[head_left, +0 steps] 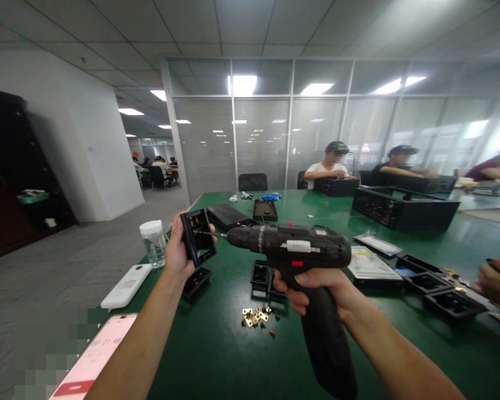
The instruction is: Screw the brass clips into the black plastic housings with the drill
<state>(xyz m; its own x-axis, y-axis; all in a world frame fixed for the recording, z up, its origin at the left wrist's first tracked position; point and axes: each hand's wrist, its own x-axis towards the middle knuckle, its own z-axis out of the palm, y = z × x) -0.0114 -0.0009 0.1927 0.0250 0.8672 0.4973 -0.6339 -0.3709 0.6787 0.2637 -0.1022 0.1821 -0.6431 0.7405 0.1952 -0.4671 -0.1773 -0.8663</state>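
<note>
My left hand is closed around a black plastic frame, held up and tilted above the table with its hollow side facing right. Small brass-coloured parts show inside it. In my right hand is a black cordless drill, gripped by its handle, its chuck pointing left. The thin bit reaches into the frame; whether it sits on a screw is too small to tell. Below lie brass plates and dark screws in a loose pile. More black frames rest behind the pile, and another black frame lies under my left hand.
A lidded clear jar, a white device and a lit phone line the green table's left edge. Black cases stand at the back right. Another person's hand is at the right, near more black frames.
</note>
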